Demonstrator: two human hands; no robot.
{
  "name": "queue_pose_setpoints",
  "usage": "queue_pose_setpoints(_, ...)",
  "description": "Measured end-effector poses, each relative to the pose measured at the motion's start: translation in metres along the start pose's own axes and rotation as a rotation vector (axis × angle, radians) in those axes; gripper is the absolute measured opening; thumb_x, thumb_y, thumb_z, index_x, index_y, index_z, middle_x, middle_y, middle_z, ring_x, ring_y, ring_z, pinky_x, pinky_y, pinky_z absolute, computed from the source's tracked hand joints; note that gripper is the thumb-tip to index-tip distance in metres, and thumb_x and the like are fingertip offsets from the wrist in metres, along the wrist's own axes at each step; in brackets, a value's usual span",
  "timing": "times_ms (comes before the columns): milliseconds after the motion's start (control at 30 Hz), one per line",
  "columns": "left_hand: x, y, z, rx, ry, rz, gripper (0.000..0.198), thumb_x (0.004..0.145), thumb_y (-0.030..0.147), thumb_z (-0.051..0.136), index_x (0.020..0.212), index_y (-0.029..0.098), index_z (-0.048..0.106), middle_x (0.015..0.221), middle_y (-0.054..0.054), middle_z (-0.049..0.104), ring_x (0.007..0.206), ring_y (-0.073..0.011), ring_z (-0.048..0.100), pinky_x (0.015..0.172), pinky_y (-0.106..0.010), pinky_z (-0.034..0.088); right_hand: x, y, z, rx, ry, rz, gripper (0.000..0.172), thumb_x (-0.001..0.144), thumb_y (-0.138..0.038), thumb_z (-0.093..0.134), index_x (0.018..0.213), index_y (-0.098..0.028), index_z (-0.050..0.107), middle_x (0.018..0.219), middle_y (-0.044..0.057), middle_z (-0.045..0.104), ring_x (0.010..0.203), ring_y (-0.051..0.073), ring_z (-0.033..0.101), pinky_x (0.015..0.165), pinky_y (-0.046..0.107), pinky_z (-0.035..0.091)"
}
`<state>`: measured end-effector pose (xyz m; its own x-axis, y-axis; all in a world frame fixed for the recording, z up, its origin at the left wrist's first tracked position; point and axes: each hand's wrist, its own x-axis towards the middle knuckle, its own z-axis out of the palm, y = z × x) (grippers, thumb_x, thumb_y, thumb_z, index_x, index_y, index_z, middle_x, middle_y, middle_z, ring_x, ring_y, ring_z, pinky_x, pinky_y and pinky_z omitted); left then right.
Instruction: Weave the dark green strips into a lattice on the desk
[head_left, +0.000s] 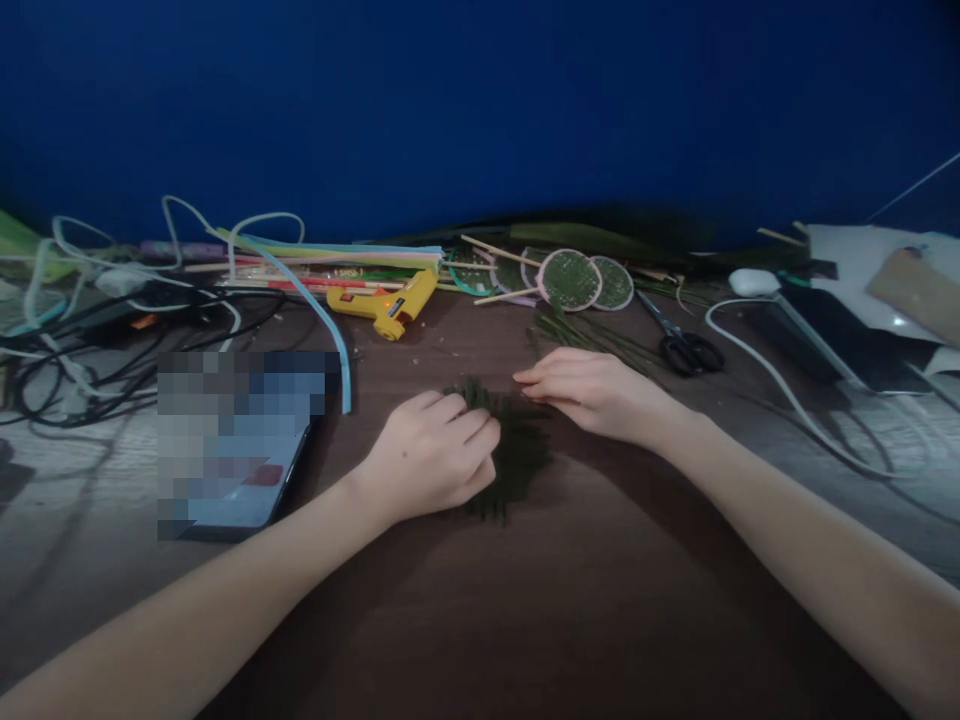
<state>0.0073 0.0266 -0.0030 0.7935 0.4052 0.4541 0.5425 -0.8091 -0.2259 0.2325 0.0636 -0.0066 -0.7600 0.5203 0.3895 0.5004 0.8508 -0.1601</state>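
Note:
Dark green, feathery leaf strips (525,450) lie in a small heap at the middle of the table. My left hand (439,450) is closed over their left side, its fingers curled around some of the green. My right hand (592,395) is at the heap's upper right edge, fingers pressed together and pointing left. Whatever its fingertips pinch, if anything, is too small to tell. Beyond this hand, long green stems (600,340) lie slanting on the table, beside black-handled scissors (690,352).
A yellow glue gun (390,305) lies at the back, near coloured strips (360,254) and round green discs on sticks (571,280). A large tablet or phone (255,450), its screen blurred, is at left. Cables (67,370) tangle behind it; a white cable (780,385) curves at right.

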Motion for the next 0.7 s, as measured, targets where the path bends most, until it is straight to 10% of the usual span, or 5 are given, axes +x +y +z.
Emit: queue_pose_setpoints(700, -0.0018, -0.0005, 0.0023, -0.005, 0.01, -0.009, 0.022, 0.079, 0.017, 0.044, 0.077, 0.015, 0.065, 0.068, -0.002, 0.065, 0.064, -0.0154, 0.057, 0.054, -0.028, 0.043, 0.0002, -0.0034, 0.003, -0.063, 0.036, -0.042, 0.021, 0.086, -0.012, 0.044, 0.086, -0.011, 0.065, 0.092, 0.01, 0.069, 0.086, 0.019, 0.061, 0.076, 0.033, 0.053)
